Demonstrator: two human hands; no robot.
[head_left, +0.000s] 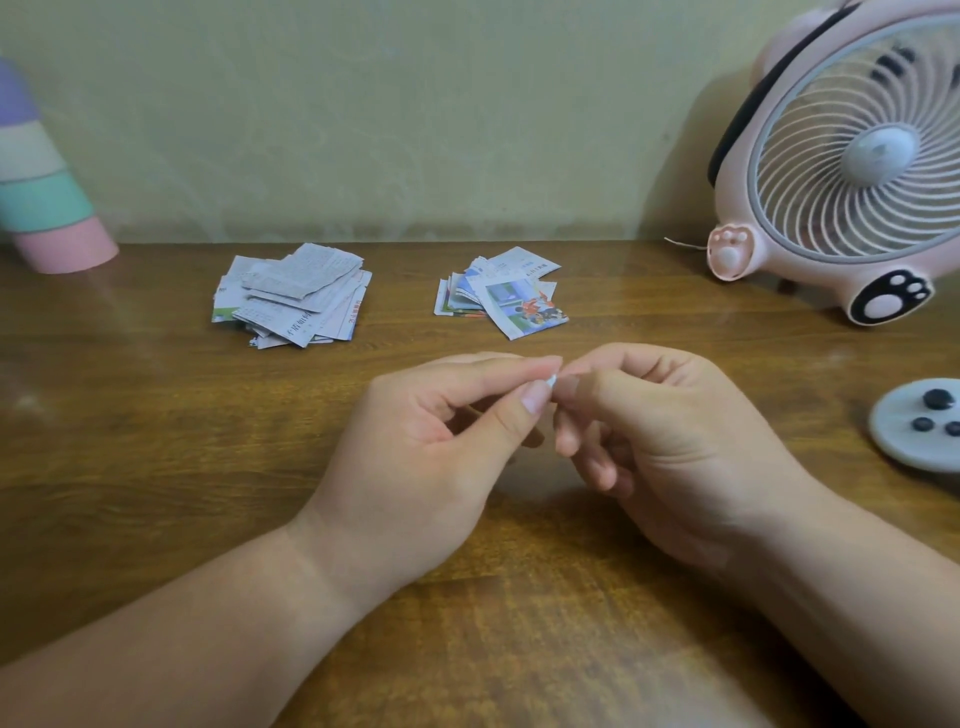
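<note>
Paper scrap (551, 382) is being pinched between the fingertips of the left hand (431, 457) and the right hand (670, 447), each grip narrow and closed on it, above the table (156, 467). Right of the grip, three dark pellets (937, 399) are lying on a grey disc (893, 439). Beyond the grip, a text pile (293, 293) and a colour pile (501, 296) are lying stacked, so most of the work is judged to be left.

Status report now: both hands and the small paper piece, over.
Left hand, right hand: both pinch tiny paper bit. Grey pile, colour pile beyond, untouched. Nothing in the way.
</note>
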